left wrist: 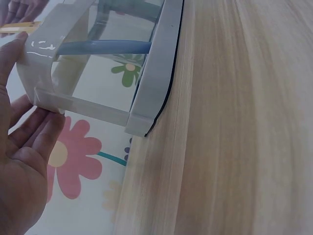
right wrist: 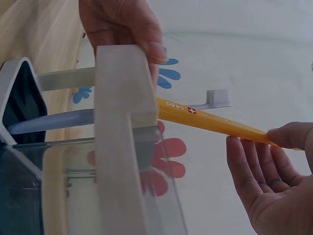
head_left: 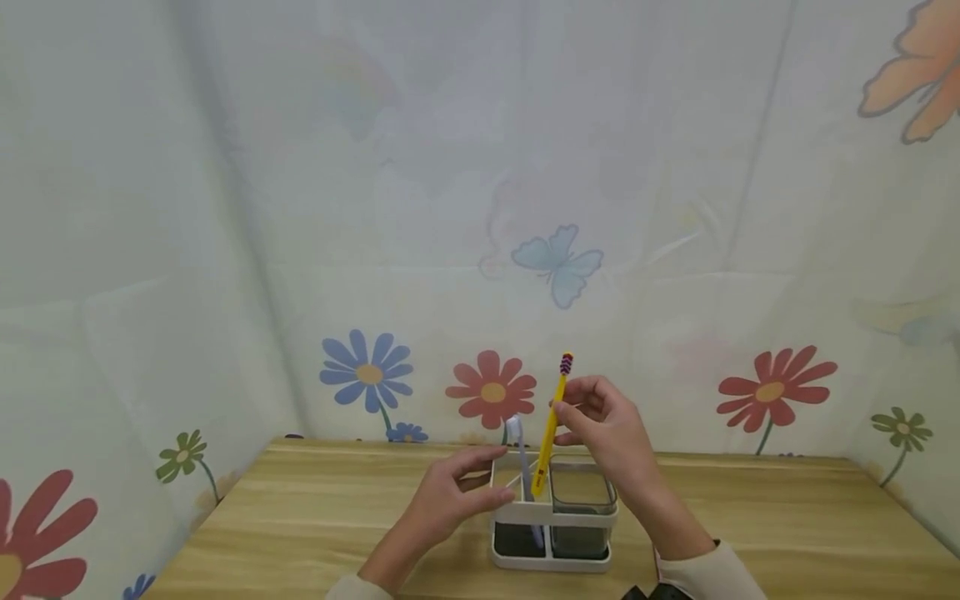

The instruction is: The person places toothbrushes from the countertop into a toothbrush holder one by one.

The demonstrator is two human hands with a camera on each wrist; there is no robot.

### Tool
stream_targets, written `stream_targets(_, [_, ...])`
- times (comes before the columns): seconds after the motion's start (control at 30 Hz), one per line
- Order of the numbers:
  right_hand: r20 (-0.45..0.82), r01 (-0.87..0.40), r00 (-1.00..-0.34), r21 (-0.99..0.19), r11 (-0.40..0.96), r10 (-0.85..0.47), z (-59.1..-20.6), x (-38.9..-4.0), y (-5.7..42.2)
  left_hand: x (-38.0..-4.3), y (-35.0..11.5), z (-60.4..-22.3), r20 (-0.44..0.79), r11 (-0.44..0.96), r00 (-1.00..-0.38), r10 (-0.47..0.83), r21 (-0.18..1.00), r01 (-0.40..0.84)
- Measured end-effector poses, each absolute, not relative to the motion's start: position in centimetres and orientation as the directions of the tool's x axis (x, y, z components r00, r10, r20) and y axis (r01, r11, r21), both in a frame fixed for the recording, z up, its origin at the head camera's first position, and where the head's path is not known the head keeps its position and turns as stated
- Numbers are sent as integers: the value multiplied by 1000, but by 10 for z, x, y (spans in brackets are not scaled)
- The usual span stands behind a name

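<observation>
From my distant seat I'm watching the right hand (head_left: 611, 425) pinching a yellow toothbrush (head_left: 547, 448) between thumb and fingers, its bristled head pointing up and its handle slanting down to the middle opening of a two-tiered white holder (head_left: 577, 518). The handle's lower end is sitting at the upper rim; I can't tell whether it is reaching inside or only hovering over the opening. The left hand (head_left: 450, 496) is gripping the holder's upper tier at its left side, thumb in front and fingers behind. What is crowding the yellow handle is a pale purple toothbrush (head_left: 522, 458), which is leaning just beside it, its foot resting on the holder's dark-lined base. On the other side a clear cup (head_left: 581, 540) is filling the right-hand compartment, its rim rising close by the right wrist. The holder is standing on a wooden table (head_left: 750, 517), and a dark object (head_left: 660, 592) is showing at the bottom edge, too cropped for me to identify. Behind the table a pale curtain (head_left: 412, 167) is hanging, carrying printed flowers and butterflies. In the left wrist view, the holder is partly blocking my sight of the pinching fingers.
</observation>
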State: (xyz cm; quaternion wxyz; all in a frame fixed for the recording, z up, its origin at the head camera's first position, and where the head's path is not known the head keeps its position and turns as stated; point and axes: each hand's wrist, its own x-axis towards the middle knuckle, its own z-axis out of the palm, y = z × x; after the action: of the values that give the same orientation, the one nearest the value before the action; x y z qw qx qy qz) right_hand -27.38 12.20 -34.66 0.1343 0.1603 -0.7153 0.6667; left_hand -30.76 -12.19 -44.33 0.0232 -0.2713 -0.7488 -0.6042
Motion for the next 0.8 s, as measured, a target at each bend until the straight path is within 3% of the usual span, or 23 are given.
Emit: stream_targets(0.8, [316,-367,-917,-908,203,-243,-371,-284,119,-306,-122,-441,363,125,-850,382,891,437])
